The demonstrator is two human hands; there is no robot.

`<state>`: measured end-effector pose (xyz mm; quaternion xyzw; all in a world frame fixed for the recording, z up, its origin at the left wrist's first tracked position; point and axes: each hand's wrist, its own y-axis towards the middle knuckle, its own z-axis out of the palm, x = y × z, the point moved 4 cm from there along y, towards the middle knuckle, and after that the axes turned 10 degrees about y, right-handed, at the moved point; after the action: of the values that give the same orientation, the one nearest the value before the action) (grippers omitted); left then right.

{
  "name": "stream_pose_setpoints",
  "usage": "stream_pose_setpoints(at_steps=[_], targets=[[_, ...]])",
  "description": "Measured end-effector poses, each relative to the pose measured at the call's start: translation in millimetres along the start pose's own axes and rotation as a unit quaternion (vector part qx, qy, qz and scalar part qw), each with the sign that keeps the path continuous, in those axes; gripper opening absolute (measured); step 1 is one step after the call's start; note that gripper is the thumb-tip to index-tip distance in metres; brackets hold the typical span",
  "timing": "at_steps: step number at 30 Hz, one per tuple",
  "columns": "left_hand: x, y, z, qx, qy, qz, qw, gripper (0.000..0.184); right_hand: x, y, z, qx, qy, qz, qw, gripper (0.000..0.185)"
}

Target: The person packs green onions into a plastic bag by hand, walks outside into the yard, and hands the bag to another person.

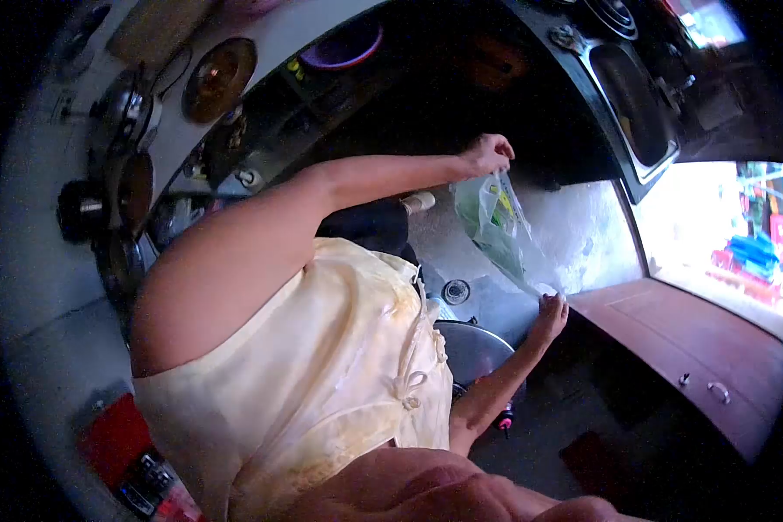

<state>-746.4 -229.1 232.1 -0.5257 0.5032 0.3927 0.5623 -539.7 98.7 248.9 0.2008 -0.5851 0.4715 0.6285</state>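
Note:
A thin, see-through plastic bag (483,228) with green showing through it stretches between my two hands, above the floor. At its upper end, the fingers of my left hand (491,157) are closed on the plastic. My right hand (552,315) pinches the bag's lower corner, pulling it taut. What lies inside the bag, if anything, is too blurred to name.
A large round metal vessel (478,348) stands beside my right forearm. A floor drain (456,291) lies close by. The sink (639,109) is at upper right, a reddish door (696,348) at right. Pans and a round lid (220,80) sit along the left counter; a purple basin (344,48) is below.

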Motion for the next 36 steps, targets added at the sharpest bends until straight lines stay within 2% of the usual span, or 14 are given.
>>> stream_pose_setpoints(at_steps=[1,4,7,9,11,12,14,17,20,23,24,28,32,36], targets=[[-4,-2,1,-0.015,-0.013,0.024,1.0,0.016,3,-5,12,0.02,0.019,0.001,1.0,0.021],[-27,-20,1,0.017,-0.147,-0.027,0.989,0.021,8,-20,44,0.036,-0.097,-0.027,0.994,0.02],[-39,-36,11,0.112,-0.153,-0.018,0.982,0.029,13,-34,97,0.149,-0.035,0.025,0.988,0.022],[-58,-63,17,0.216,-0.072,0.001,0.974,0.039,13,-41,134,0.143,-0.076,-0.004,0.987,0.02],[-70,-84,21,0.263,0.094,0.071,0.958,0.037,19,-51,176,0.15,-0.117,-0.02,0.982,0.017],[-63,-90,30,0.207,0.137,0.135,0.959,0.032,23,-51,208,0.247,-0.15,-0.05,0.956,0.017],[-52,-83,15,0.064,0.183,0.216,0.957,0.02,21,-49,240,0.296,-0.279,-0.188,0.894,0.015],[-47,-66,-12,0.033,0.114,0.095,0.988,0.009,19,-40,276,0.342,-0.291,-0.205,0.87,0.014],[-43,-54,-35,-0.053,0.1,0.167,0.98,0.005,15,-38,309,0.331,-0.264,-0.16,0.891,0.012],[-43,-51,-52,-0.101,0.134,0.171,0.971,0.004,9,-36,336,0.366,-0.252,-0.134,0.886,0.015],[-40,-48,-58,-0.053,0.085,0.106,0.989,0.004,6,-34,348,0.382,-0.249,-0.13,0.88,0.015],[-52,-53,-105,-0.064,0.031,0.058,0.996,0.003,-7,-32,391,0.461,-0.249,-0.112,0.845,0.015],[-38,-63,-132,-0.187,0.122,0.082,0.971,0.004,-23,-34,418,0.553,-0.224,-0.085,0.798,0.016],[-23,-97,-164,-0.295,0.159,0.034,0.942,0.007,-60,-41,436,0.636,-0.184,0.066,0.746,0.016]])
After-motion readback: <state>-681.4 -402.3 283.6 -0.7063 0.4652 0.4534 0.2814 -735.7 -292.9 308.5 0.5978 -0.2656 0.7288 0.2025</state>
